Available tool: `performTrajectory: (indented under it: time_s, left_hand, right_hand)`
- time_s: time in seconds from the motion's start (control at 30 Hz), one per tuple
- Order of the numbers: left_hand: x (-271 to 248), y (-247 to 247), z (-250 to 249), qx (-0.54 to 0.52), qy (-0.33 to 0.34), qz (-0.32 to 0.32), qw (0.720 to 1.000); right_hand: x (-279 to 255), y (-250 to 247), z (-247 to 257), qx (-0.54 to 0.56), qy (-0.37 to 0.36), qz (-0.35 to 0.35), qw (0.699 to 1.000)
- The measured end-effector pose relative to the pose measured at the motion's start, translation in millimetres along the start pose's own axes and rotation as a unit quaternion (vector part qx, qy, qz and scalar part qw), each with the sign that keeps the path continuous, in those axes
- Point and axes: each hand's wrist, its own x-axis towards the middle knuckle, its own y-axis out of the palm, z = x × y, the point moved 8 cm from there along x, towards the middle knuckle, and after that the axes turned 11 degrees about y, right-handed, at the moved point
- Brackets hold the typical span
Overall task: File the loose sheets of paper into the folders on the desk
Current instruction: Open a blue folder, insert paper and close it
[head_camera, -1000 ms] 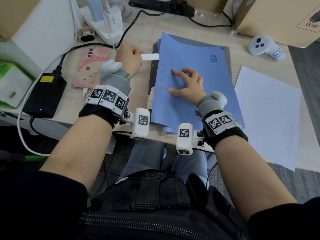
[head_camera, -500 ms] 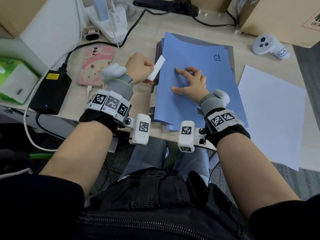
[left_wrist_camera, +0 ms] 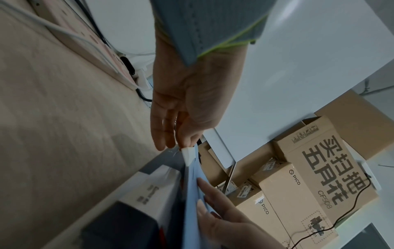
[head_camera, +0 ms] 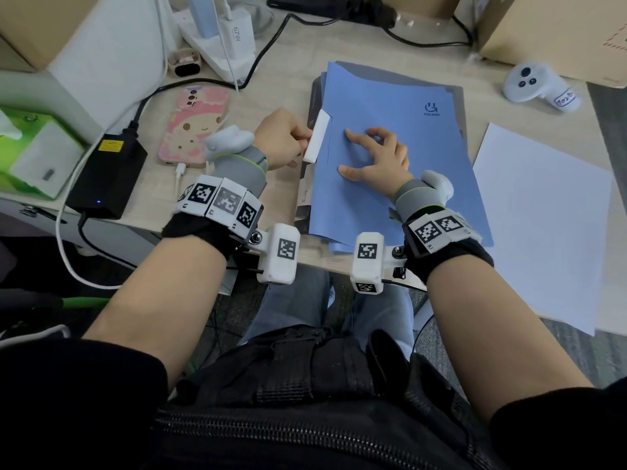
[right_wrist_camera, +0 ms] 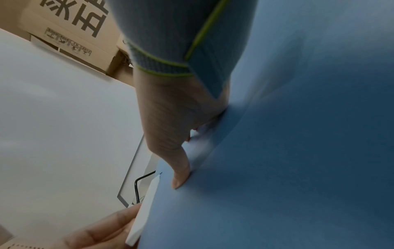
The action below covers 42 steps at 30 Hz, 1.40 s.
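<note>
A blue folder point(head_camera: 424, 157) lies closed on top of a stack in the middle of the desk. My right hand point(head_camera: 366, 147) presses down on its cover with spread fingers. My left hand point(head_camera: 302, 144) pinches a short white plastic strip point(head_camera: 317, 135) and holds it along the folder's left edge. The left wrist view shows the white strip point(left_wrist_camera: 188, 155) at the blue folder point(left_wrist_camera: 192, 202) edge. The right wrist view shows my thumb on the blue folder point(right_wrist_camera: 298, 151) beside the white strip point(right_wrist_camera: 142, 215). A loose white sheet point(head_camera: 543, 225) lies to the right.
A dark folder point(head_camera: 303, 198) pokes out under the blue one. Left of it lie a pink-cased phone point(head_camera: 193, 127), a black power adapter point(head_camera: 107, 174) with cables and a green box point(head_camera: 30, 154). A white controller point(head_camera: 536, 84) and a cardboard box point(head_camera: 559, 32) sit at the back right.
My left hand has turned the white strip and brought it down against the folder's left edge. My right hand has kept pressing on the cover.
</note>
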Motion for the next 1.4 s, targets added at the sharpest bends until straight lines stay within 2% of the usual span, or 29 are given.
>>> performTrajectory:
  time_s: [0.23, 0.4, 0.67, 0.87, 1.1, 1.4]
  left_hand:
    - [-3.2, 2.8, -1.9, -0.140, -0.032, -0.021, 0.989]
    - [-10.6, 14.2, 8.4, -0.270, -0.112, -0.005, 0.956]
    - [-15.5, 23.3, 7.6, -0.379, -0.160, -0.010, 0.911]
    - [-16.1, 32.8, 5.2, -0.348, -0.172, -0.007, 0.921]
    - [-15.2, 28.8, 12.4, -0.322, -0.184, -0.038, 0.928]
    - [-10.6, 22.0, 0.8, -0.200, -0.157, -0.042, 0.966]
  right_hand:
    - [1.8, 1.9, -0.7, -0.013, -0.007, -0.001, 1.000]
    - [1.4, -0.7, -0.1, -0.001, -0.012, 0.007, 1.000]
    - [1.2, 3.5, 3.3, -0.011, -0.020, 0.009, 1.000]
    - [0.2, 3.4, 2.9, -0.009, -0.024, 0.019, 1.000]
    - [-0.5, 4.0, 3.1, -0.009, -0.027, 0.013, 1.000]
    - [-3.0, -0.2, 4.9, -0.007, -0.021, 0.022, 1.000]
